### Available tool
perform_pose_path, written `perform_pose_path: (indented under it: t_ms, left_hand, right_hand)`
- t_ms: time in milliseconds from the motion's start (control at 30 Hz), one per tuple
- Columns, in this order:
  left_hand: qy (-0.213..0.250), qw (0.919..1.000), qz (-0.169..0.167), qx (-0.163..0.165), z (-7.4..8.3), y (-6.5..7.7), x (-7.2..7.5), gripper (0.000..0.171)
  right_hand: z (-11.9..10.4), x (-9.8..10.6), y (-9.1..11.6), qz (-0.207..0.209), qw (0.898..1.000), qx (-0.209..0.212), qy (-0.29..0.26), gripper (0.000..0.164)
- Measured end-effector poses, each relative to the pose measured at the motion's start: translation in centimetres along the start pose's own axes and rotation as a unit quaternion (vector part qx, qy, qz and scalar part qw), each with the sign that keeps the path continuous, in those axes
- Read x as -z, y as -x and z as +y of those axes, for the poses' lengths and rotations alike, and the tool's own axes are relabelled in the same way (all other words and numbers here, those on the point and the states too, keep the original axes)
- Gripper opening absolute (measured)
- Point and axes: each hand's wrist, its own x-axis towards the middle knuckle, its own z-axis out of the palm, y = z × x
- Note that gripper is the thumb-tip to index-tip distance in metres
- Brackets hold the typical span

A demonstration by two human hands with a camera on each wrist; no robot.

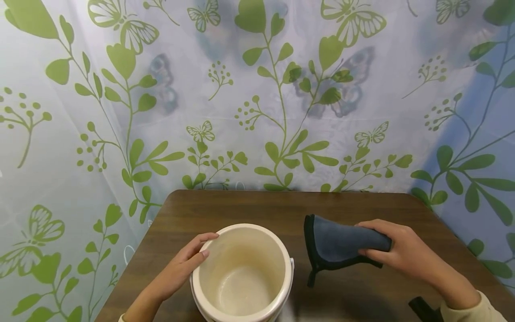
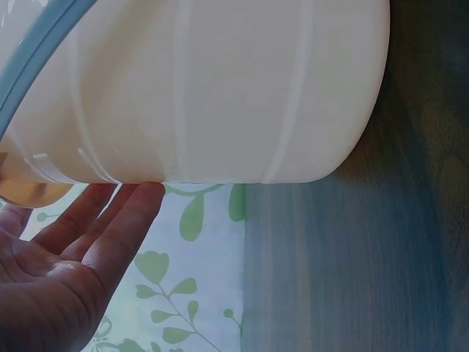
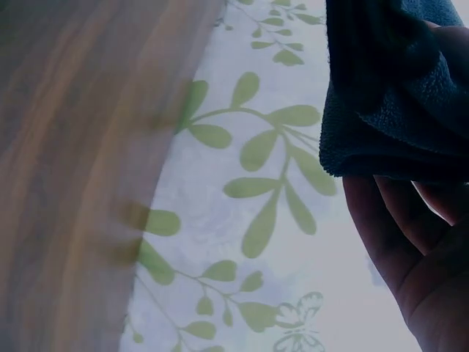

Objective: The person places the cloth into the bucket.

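A cream bucket (image 1: 240,293) stands upright on the table, its inside visible and nothing seen in it. My left hand (image 1: 183,266) rests at the left of its rim. In the left wrist view, nearly straight fingers (image 2: 124,227) touch the bucket's outer wall (image 2: 234,88). To the right, above the table, my right hand (image 1: 396,250) holds a folded blue-grey cloth (image 1: 342,241) with black edging, thumb and fingers on opposite sides. A dark tab hangs from its lower left corner. In the right wrist view, the cloth (image 3: 396,139) hides the fingertips.
The brown wooden table (image 1: 289,205) reaches back to a white curtain (image 1: 225,107) printed with green leaves and butterflies. A light handle (image 1: 291,273) is attached at the bucket's right side. By the right sleeve (image 1: 470,308) shows a dark object (image 1: 422,309), mostly cut off.
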Motion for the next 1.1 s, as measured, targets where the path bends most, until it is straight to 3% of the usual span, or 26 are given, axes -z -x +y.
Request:
perform_pose_path:
  t_ms: [533, 800, 1100]
  left_hand:
    - [-0.003, 0.9999, 0.001, 0.010, 0.1, 0.0, 0.1, 0.038]
    - [0.018, 0.9998, -0.007, 0.004, 0.2, 0.0, -0.2, 0.039]
    - [0.018, 0.9998, -0.006, 0.000, 0.2, 0.2, -0.3, 0.040]
  right_hand:
    - [-0.9, 1.4, -3.4, -0.014, 0.999, 0.035, -0.006, 0.064]
    - [-1.9, 1.3, -4.9, -0.038, 0.998, 0.029, -0.030, 0.056]
    - [-3.1, 0.4, -6.7, -0.052, 0.995, 0.067, -0.055, 0.052]
